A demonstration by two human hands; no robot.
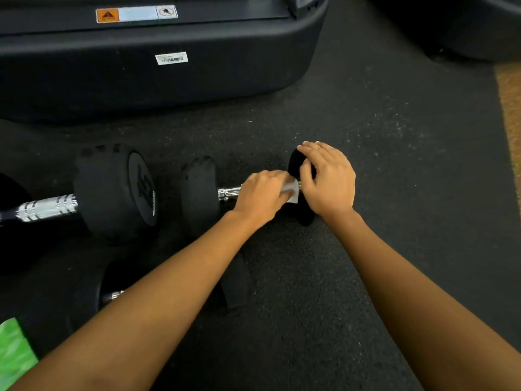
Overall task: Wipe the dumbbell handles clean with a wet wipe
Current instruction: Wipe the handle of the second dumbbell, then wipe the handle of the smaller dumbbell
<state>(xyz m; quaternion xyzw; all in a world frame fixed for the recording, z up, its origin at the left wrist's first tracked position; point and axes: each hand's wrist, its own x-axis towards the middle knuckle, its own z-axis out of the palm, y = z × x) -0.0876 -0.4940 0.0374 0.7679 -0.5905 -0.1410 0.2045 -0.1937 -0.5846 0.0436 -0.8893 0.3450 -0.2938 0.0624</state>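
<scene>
A small black dumbbell [199,190] with a chrome handle [229,192] lies on the floor in the middle of the head view. My left hand [260,194] is wrapped around its handle with a white wet wipe [293,191] pressed against the metal. My right hand [328,179] rests over the dumbbell's right head [296,165] and grips it. A larger dumbbell [115,190] with a knurled chrome handle [46,208] lies to the left. A third dumbbell [93,294] lies nearer me, mostly hidden under my left forearm.
The black base of a gym machine [169,66] with a barcode label stands across the back. More dark equipment [465,24] is at the top right. A green packet [14,351] lies at the bottom left. The floor is black rubber matting [394,165].
</scene>
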